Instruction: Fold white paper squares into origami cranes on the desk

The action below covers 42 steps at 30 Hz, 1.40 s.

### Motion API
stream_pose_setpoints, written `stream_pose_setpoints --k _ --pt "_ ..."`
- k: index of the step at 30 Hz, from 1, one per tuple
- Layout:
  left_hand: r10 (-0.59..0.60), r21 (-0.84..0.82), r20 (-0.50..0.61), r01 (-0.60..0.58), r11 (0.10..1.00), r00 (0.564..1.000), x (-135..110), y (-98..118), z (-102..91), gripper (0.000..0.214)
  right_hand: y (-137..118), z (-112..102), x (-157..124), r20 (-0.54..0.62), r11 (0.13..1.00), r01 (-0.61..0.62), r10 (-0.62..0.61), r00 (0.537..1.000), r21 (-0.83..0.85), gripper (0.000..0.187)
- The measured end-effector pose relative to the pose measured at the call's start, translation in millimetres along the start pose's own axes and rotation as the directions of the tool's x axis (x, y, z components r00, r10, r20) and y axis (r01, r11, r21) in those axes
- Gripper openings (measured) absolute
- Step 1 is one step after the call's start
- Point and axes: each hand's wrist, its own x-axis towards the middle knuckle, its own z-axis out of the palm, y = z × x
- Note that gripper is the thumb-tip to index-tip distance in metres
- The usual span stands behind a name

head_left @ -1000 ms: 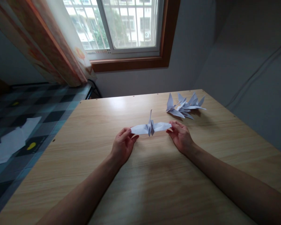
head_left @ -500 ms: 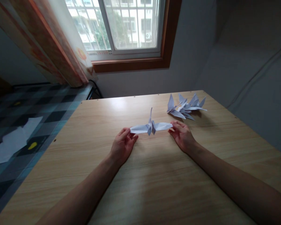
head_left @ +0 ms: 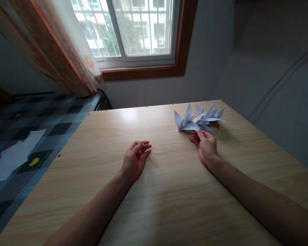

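Observation:
A white paper crane (head_left: 181, 123) is pinched at one wing by my right hand (head_left: 205, 145), thumb against fingers. It is up against a cluster of other white paper cranes (head_left: 210, 114) near the table's far right corner, and their wings overlap, so where one bird ends is hard to make out. To the left, my left hand (head_left: 137, 157) rests on the wooden table (head_left: 164, 191) with its fingers loosely curled and apart. Nothing is in it.
A bed with a checked cover (head_left: 64, 118) stands left of the table, with white paper sheets (head_left: 15, 157) lying on it. Beyond the table are a wall and a window (head_left: 146, 30) with an orange curtain (head_left: 59, 51). A cable (head_left: 279, 83) runs along the right wall.
My left hand has let go of the crane's wing and stayed near its place. My right hand has carried the crane right and away from me, to the other cranes.

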Motion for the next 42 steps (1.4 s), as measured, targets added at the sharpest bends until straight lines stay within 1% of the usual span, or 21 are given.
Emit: stream_pose_setpoints --k 7,10,12,13,14,16,17,18,20,21,23,24,25,26,27,28,29,31,34,37,42 --pt "0.018 -0.045 -0.004 -0.018 0.999 1.000 2 4 -5.6 0.023 -2 0 3 -0.041 0.998 -0.009 0.011 0.999 0.055 0.025" --pt "0.106 -0.031 -0.044 -0.108 0.994 0.993 9 8 -12.9 0.032 -3 -4 9 -0.081 0.998 0.022 -0.017 0.997 0.060 0.028" --pt "0.222 0.003 -0.129 -0.224 0.975 0.966 15 11 -18.2 0.037 -3 -8 12 -0.154 0.995 0.103 -0.101 0.983 0.007 0.031" --pt "0.314 0.046 -0.191 -0.311 0.949 0.930 18 12 -20.6 0.037 -3 -11 12 -0.195 0.985 0.169 -0.175 0.965 -0.047 0.032" --pt "0.420 0.109 -0.247 -0.406 0.908 0.873 19 13 -22.7 0.036 -4 -13 11 -0.220 0.962 0.247 -0.268 0.938 -0.118 0.031" --pt "0.618 0.266 -0.285 -0.559 0.785 0.733 19 14 -25.3 0.033 -6 -17 4 -0.184 0.861 0.432 -0.486 0.855 -0.269 0.027" --pt "0.690 0.343 -0.261 -0.603 0.720 0.675 17 14 -25.8 0.032 -7 -18 -1 -0.105 0.789 0.525 -0.580 0.807 -0.319 0.026" --pt "0.741 0.415 -0.211 -0.628 0.658 0.637 13 14 -25.7 0.033 -8 -19 -7 -0.010 0.715 0.610 -0.652 0.758 -0.341 0.027" --pt "0.802 0.562 -0.052 -0.647 0.516 0.595 3 11 -24.5 0.042 -11 -20 -20 0.223 0.601 0.734 -0.705 0.674 -0.317 0.036" --pt "0.809 0.633 0.068 -0.652 0.418 0.584 -2 9 -23.6 0.050 -12 -21 -26 0.351 0.541 0.790 -0.707 0.613 -0.289 0.042" --pt "0.694 0.738 0.370 -0.649 0.184 0.618 -12 3 -21.7 0.070 -15 -21 -35 0.652 0.429 0.877 -0.606 0.456 -0.215 0.056" --pt "0.554 0.765 0.504 -0.641 0.070 0.662 -16 1 -21.0 0.079 -17 -21 -38 0.787 0.383 0.908 -0.500 0.360 -0.172 0.064" --pt "0.387 0.776 0.591 -0.630 -0.034 0.708 -19 -2 -20.3 0.085 -18 -21 -39 0.892 0.346 0.929 -0.365 0.265 -0.135 0.074" --pt "0.219 0.771 0.636 -0.625 -0.124 0.740 -21 -4 -19.7 0.089 -18 -21 -41 0.959 0.315 0.943 -0.215 0.184 -0.110 0.083" --pt "0.071 0.755 0.647 -0.625 -0.197 0.759 -22 -5 -19.2 0.092 -18 -21 -41 0.990 0.284 0.953 -0.070 0.125 -0.101 0.092" --pt "-0.039 0.737 0.640 -0.627 -0.252 0.767 -23 -6 -18.7 0.095 -18 -20 -42 0.994 0.252 0.962 0.058 0.094 -0.106 0.098" --pt "-0.115 0.718 0.629 -0.632 -0.291 0.769 -23 -6 -18.4 0.097 -17 -19 -42 0.983 0.220 0.968 0.162 0.087 -0.122 0.103" --pt "-0.189 0.697 0.610 -0.634 -0.335 0.770 -24 -5 -18.0 0.103 -16 -19 -43 0.954 0.172 0.972 0.279 0.108 -0.161 0.108" --pt "-0.209 0.689 0.604 -0.636 -0.348 0.769 -24 -3 -18.5 0.106 -15 -18 -44 0.940 0.155 0.969 0.314 0.135 -0.190 0.108" --pt "-0.201 0.680 0.617 -0.644 -0.351 0.761 -25 -2 -18.9 0.107 -16 -17 -46 0.931 0.134 0.972 0.339 0.139 -0.194 0.109" --pt "-0.273 0.646 0.560 -0.619 -0.448 0.782 -26 0 -14.5 0.113 -21 -15 -46 0.903 0.073 0.979 0.403 0.147 -0.192 0.113"
